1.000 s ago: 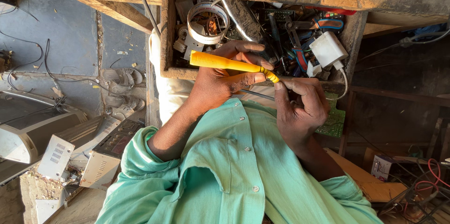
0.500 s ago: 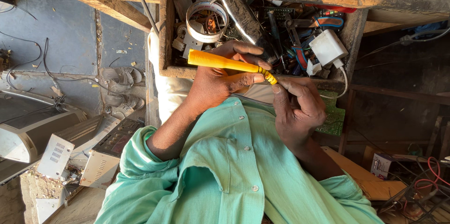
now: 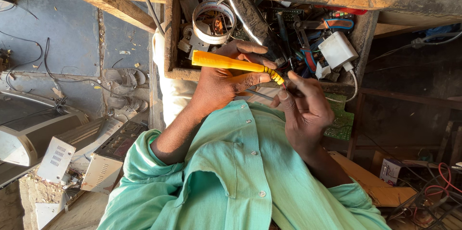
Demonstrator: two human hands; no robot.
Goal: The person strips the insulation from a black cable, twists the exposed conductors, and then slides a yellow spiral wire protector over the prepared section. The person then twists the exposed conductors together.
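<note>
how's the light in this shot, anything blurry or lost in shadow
Head view: warm, hard sunlight falls on the left hand, the yellow tool handle and the green shirt; the open drawer is shaded but readable; the right side under the bench is dark; focus is sharp, with no visible blur.

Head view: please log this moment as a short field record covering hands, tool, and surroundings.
left hand: shut on yellow tool, held level
right hand: fingers pinched at the tool's tip end; what they hold is too small to tell
drawer: open, wooden, full of parts
in drawer: tape roll, white charger
near right hand: green board
clothing: green shirt
</note>
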